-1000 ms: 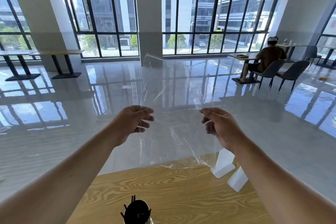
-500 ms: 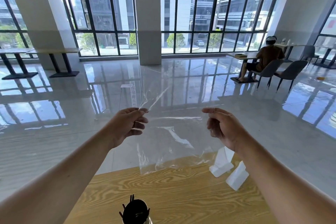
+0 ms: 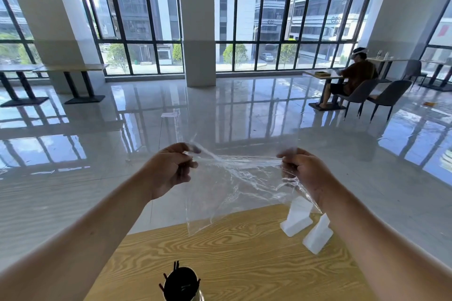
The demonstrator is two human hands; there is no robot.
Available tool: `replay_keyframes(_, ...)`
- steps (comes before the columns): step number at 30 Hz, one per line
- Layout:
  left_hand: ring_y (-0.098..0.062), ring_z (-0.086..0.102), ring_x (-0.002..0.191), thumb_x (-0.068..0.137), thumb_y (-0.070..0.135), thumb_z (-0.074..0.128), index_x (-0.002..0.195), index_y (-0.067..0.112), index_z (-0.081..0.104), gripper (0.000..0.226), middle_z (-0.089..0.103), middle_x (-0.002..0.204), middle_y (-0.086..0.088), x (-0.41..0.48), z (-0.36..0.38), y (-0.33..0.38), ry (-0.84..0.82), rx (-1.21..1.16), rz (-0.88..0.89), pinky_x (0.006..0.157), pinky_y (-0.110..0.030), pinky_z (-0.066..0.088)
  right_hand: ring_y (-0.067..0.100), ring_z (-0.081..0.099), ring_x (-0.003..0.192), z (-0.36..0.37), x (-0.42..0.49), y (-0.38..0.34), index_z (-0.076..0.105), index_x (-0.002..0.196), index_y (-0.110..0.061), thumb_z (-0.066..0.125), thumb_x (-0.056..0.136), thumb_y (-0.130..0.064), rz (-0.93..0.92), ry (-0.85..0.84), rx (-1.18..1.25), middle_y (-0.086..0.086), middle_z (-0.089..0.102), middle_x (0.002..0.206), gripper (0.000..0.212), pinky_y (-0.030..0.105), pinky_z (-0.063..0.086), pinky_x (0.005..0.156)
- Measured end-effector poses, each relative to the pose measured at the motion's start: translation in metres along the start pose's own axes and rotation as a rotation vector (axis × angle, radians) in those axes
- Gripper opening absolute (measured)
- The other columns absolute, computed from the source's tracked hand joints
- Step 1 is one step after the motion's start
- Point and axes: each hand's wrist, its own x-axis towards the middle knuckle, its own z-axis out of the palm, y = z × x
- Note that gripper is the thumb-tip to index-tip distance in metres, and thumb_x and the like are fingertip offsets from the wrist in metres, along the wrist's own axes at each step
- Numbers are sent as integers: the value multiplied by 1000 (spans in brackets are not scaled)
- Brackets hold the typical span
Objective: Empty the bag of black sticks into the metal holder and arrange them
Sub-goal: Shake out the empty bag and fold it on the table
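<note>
An empty clear plastic bag [image 3: 230,186] hangs stretched between my two hands above the far edge of the wooden table [image 3: 244,259]. My left hand [image 3: 171,168] pinches its left top corner and my right hand [image 3: 300,171] pinches the right one. The bag is crumpled and folded over along its top edge. The metal holder [image 3: 195,297] stands at the table's near edge, seen from above, packed with black sticks [image 3: 181,284]. A few stick ends poke out past its rim.
Two white wedge-shaped stands [image 3: 297,217] [image 3: 318,234] sit on the table at the right, under my right forearm. Beyond the table lies a glossy floor. A person [image 3: 352,76] sits at a far table with grey chairs [image 3: 389,98].
The bag's upper flap, which stood up above my hands, has folded down, and the bag is now bunched between them. Both hands have stayed at about the same height.
</note>
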Motion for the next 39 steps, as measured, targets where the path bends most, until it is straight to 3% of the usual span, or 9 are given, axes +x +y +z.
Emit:
replay_keyframes(5,-21,61,59,97,-11,49,94,3,71,26,67,73,-10,-3,1,-3,-12,-61,44,52,-30,58,21,59,63,-5,-6,-1,75,68,-13,43,91,10,3,-10,-39,4,66,72,45,35,40,61)
replay_keyframes(9,-22,67,56,100,16,49,90,6,78,33,75,76,-8,1,8,-2,43,-25,-38,53,-30,55,19,50,64,-9,-3,-2,67,63,-16,45,96,-15,59,11,-128,2,58,68,40,34,39,60)
replay_keyframes(13,-17,69,62,96,10,68,111,12,73,16,73,88,-11,6,10,-5,22,247,26,61,-33,58,19,67,62,-13,-3,-1,69,107,-22,67,98,-3,128,-77,-221,7,73,92,21,30,57,55)
replay_keyframes(17,-19,73,83,87,13,79,138,23,54,58,73,105,-13,17,6,-14,83,470,103,77,-37,59,19,68,61,-9,0,-1,49,141,-24,58,98,13,-59,-22,-491,9,80,89,57,31,51,54)
replay_keyframes(23,-26,39,146,60,80,78,155,35,34,114,41,162,0,21,16,-18,3,1247,273,114,-46,37,24,66,70,34,0,-5,66,103,-26,52,92,19,-362,-100,-772,-4,75,76,48,44,55,69)
replay_keyframes(27,1,69,93,74,47,87,110,41,69,40,76,115,11,21,32,-23,-86,1085,285,83,-30,54,22,72,87,62,-6,-7,69,102,-30,60,93,2,-458,-161,-907,-12,76,85,34,43,56,76)
replay_keyframes(29,-6,72,69,81,21,82,84,31,76,12,79,80,5,22,35,-24,-10,946,287,69,-33,59,15,67,103,66,-8,-7,68,114,-32,69,93,-13,-578,-55,-1006,-16,75,103,28,37,53,88)
replay_keyframes(34,-13,73,62,91,3,72,89,15,73,13,81,80,-1,18,28,-16,104,538,220,62,-31,56,25,42,144,57,-8,-4,35,161,-24,81,85,-49,-655,266,-1015,5,48,159,92,44,38,118)
replay_keyframes(39,-21,76,73,93,10,73,100,14,72,8,81,90,-5,12,20,-1,10,72,134,79,-40,60,28,33,157,50,-5,0,15,170,-23,81,70,-77,-227,134,-819,8,30,174,131,47,33,123)
